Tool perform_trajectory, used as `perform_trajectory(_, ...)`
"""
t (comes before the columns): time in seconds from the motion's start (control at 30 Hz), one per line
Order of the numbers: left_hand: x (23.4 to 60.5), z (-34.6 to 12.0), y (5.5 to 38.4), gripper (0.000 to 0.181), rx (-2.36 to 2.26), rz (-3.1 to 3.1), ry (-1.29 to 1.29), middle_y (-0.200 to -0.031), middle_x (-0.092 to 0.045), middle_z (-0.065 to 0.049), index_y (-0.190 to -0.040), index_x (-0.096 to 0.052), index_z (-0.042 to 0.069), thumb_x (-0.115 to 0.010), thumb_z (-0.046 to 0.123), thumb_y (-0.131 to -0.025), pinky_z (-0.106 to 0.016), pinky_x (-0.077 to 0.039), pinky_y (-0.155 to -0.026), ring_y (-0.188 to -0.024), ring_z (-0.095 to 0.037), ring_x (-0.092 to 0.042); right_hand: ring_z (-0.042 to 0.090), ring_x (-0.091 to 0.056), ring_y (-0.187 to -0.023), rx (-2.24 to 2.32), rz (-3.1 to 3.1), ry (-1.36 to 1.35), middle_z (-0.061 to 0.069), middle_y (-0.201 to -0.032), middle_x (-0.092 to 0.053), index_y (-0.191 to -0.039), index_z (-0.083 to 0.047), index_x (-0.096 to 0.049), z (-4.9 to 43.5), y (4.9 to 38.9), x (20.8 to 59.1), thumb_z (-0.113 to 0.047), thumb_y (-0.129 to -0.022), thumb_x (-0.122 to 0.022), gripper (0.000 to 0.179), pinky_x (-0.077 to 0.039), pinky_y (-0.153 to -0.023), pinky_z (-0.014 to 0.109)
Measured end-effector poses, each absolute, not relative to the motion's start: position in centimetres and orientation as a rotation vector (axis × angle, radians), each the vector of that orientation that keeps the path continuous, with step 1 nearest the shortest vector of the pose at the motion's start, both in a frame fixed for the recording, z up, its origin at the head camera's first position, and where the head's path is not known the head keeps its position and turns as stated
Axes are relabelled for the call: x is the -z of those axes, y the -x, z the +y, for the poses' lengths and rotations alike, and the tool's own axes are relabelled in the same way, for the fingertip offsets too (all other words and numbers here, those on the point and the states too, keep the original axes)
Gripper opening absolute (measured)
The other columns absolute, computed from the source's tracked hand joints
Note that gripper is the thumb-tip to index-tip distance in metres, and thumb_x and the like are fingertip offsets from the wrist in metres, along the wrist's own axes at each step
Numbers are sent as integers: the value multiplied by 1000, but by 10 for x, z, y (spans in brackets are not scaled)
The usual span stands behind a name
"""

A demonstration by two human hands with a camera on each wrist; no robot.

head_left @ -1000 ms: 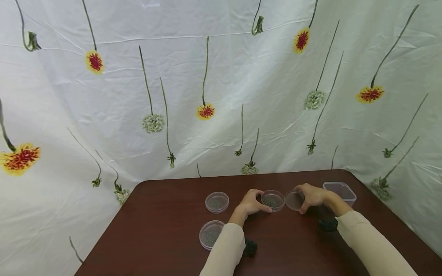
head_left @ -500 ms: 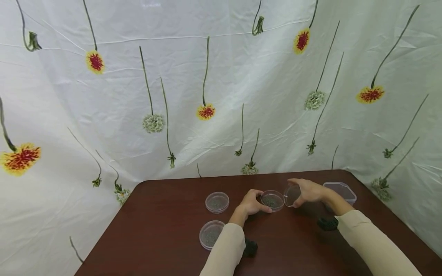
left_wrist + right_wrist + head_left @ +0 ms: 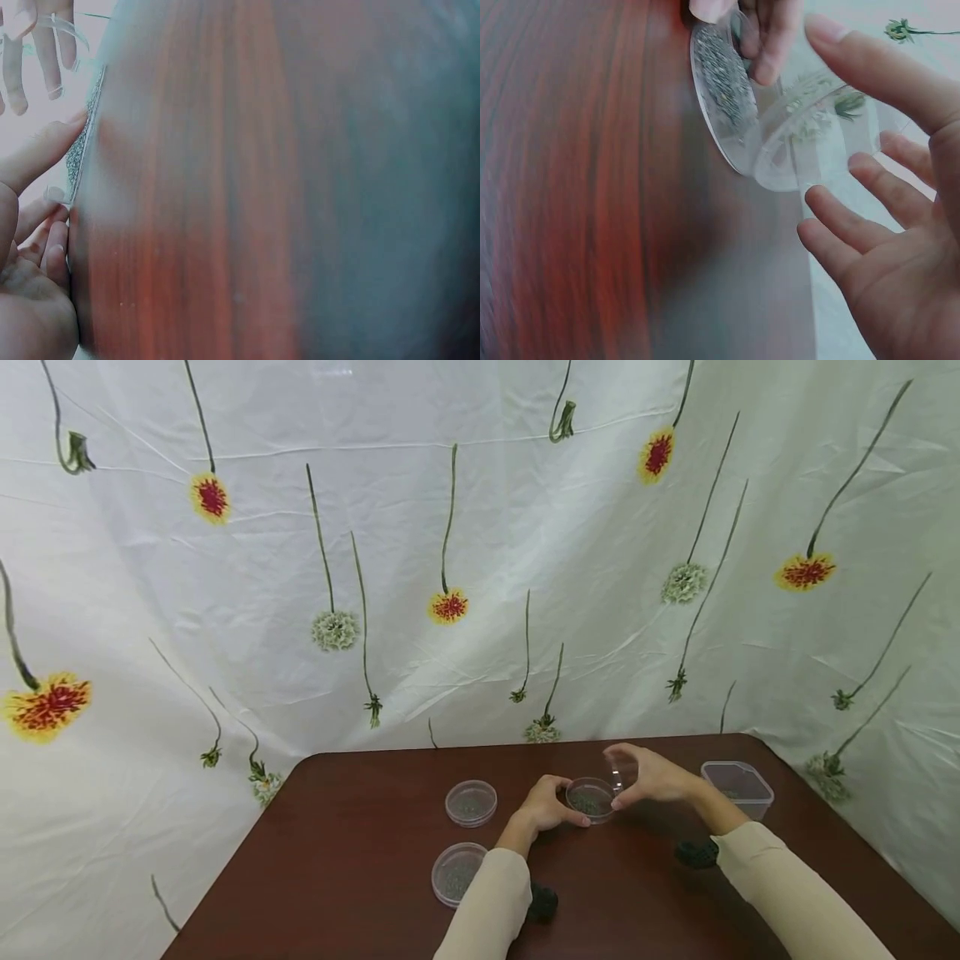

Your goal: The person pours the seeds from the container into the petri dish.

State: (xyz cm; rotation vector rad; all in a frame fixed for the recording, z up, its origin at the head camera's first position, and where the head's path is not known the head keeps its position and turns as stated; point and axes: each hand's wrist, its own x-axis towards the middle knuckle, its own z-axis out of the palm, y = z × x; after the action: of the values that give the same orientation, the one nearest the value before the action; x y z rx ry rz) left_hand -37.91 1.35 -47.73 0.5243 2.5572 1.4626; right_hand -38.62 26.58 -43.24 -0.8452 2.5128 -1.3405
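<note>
A clear round petri dish [image 3: 590, 803] with small grey-green grains in it lies on the brown table. Around its left side curls my left hand [image 3: 543, 806], thumb at the near rim and fingers at the far rim. My right hand [image 3: 651, 775] holds a clear round lid [image 3: 617, 774] between thumb and fingers. The lid is tilted steeply on edge at the dish's right rim. In the right wrist view the lid [image 3: 791, 139] stands right beside the grain-filled dish [image 3: 721, 75]. Only a slice of the dish [image 3: 84, 142] shows in the left wrist view.
Two more petri dishes with grains stand to the left, one farther back [image 3: 470, 802] and one nearer [image 3: 453, 875], partly behind the left sleeve. A clear plastic tub [image 3: 742, 802] sits at the back right. Behind the table hangs a white flowered cloth [image 3: 480, 677].
My right hand has raised the lid from lying flat beside the dish, tilted it up on edge and moved left to the dish's rim. The left hand has stayed on the dish.
</note>
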Motion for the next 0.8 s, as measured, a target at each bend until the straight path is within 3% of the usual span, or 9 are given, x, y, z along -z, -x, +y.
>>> perform_trajectory(0.17, 476, 13, 379, 69, -1475, 2539, -539, -132, -62, -11, -135, -63, -4, -95, 9, -76, -46, -46, -105, -125, -30, -56, 61, -39, -135, 1504, 2370, 767, 35, -155, -29, -153, 7, -34, 258, 389, 444, -9, -81, -90, 93, -59, -82, 47)
perform_trajectory(0.37, 476, 13, 380, 66, -1473, 2530, -532, -132, -61, -10, -134, -65, -1, -95, 9, -76, -47, -47, -104, -123, -31, -57, 55, -47, -130, 1471, 2437, 755, 34, -153, -32, -155, 10, -33, 250, 388, 453, -15, -84, -89, 94, -60, -74, 43)
perform_trajectory(0.5, 477, 13, 381, 62, -1470, 2531, -534, -128, -62, -7, -131, -67, 0, -94, 8, -76, -45, -49, -101, -117, -27, -59, 50, -51, -127, 1406, 2529, 746, 34, -149, -39, -153, 11, -35, 246, 389, 456, -20, -83, -89, 94, -58, -84, 48)
perform_trajectory(0.63, 480, 15, 382, 66, -1458, 2543, -513, -137, -58, -10, -135, -64, -1, -94, 10, -77, -47, -45, -106, -127, -31, -54, 48, -53, -127, 1289, 2616, 762, 32, -142, -51, -149, 15, -40, 242, 392, 458, -28, -82, -91, 95, -50, -98, 56)
perform_trajectory(0.73, 480, 15, 382, 69, -1455, 2555, -499, -142, -54, -12, -137, -62, -2, -94, 11, -77, -48, -42, -109, -132, -34, -49, 46, -57, -121, 1211, 2671, 784, 31, -136, -56, -145, 18, -45, 238, 395, 461, -31, -79, -92, 94, -51, -96, 56)
perform_trajectory(0.8, 479, 15, 382, 64, -1468, 2548, -511, -135, -58, -9, -133, -65, -1, -94, 10, -77, -46, -44, -106, -126, -30, -53, 43, -60, -116, 1182, 2692, 793, 30, -134, -57, -143, 19, -46, 235, 395, 463, -32, -77, -93, 96, -53, -91, 51)
